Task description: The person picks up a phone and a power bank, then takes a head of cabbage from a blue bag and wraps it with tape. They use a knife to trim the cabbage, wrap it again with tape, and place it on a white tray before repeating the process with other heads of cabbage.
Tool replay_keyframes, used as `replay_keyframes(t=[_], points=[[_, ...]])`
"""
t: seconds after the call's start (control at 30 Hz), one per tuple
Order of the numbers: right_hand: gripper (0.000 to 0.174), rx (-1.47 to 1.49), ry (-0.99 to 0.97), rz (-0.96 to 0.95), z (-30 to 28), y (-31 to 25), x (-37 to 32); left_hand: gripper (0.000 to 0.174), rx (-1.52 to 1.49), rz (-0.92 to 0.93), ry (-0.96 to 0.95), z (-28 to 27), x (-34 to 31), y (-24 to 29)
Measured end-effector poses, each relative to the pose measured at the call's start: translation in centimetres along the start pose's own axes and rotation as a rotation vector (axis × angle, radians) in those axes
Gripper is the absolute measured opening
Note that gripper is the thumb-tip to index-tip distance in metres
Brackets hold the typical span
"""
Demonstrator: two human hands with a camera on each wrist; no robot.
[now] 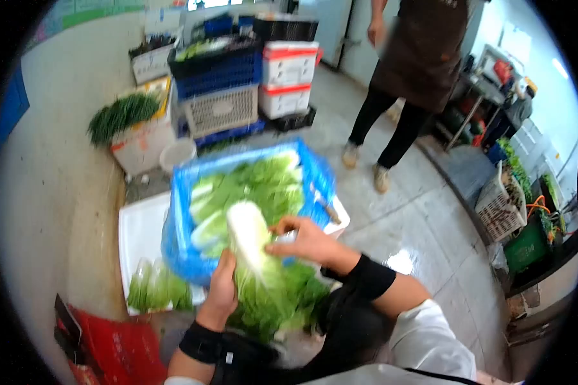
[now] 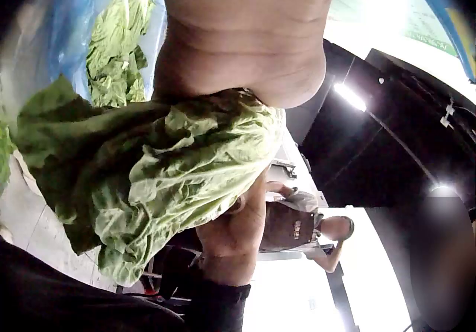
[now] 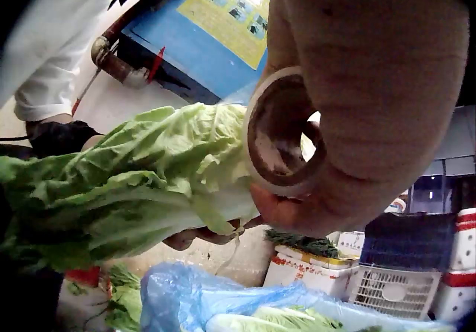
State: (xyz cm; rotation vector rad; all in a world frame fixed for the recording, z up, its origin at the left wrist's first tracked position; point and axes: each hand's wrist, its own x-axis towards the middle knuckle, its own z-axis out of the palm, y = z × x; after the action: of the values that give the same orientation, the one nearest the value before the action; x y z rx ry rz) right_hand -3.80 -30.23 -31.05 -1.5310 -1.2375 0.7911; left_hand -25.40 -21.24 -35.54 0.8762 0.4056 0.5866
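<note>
The left hand (image 1: 222,287) curls round a pale-stemmed leafy cabbage (image 1: 249,237), keeping it tilted with its leafy end near the person's lap, while the right hand (image 1: 309,242), fingers bent in, grips a tape roll (image 3: 262,135) just beside the cabbage's right side. Just beyond, on the far side of the hands, a crate lined with blue plastic (image 1: 178,247) holds more cabbages (image 1: 250,183), with several bundled greens (image 1: 157,289) on a white tray (image 1: 141,224) at the near left. Farther off, stacked crates (image 1: 219,110) stand to the left and a person in a dark apron (image 1: 424,58) stands to the right on the tiled floor (image 1: 424,231).
</note>
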Motion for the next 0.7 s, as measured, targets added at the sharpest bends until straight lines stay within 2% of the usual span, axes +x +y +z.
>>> replay_keyframes(t=[0.13,0.23,0.3,0.47,0.57,0.6,0.7], points=[[0.050,-0.009,-0.018,0.015,0.0,-0.7,-0.5,0.042,-0.025,0.013,0.007,-0.6,0.4,-1.0],[0.051,-0.022,-0.067,0.042,-0.3,-1.4,-0.6,0.051,0.033,0.129,-0.047,-0.7,0.7,-1.3],[0.043,0.063,-0.097,0.002,-0.5,-1.6,-0.8,0.053,-0.018,0.083,-0.052,-0.2,0.4,-0.9],[0.044,0.135,-0.107,0.000,-0.9,-3.6,-1.3,0.056,-0.049,0.088,-0.075,-0.6,0.6,-1.2],[0.047,-0.009,-0.056,-0.068,-1.1,-3.5,-0.8,0.056,-0.097,0.016,-0.007,-1.1,0.3,-1.6],[0.046,0.041,-0.042,-0.064,-0.9,-3.4,-0.8,0.056,-0.116,-0.015,0.021,-1.2,0.2,-1.7],[0.043,-0.087,0.037,-0.082,-1.0,-4.7,-1.2,0.056,-0.173,-0.001,0.000,-1.3,1.0,-1.9]])
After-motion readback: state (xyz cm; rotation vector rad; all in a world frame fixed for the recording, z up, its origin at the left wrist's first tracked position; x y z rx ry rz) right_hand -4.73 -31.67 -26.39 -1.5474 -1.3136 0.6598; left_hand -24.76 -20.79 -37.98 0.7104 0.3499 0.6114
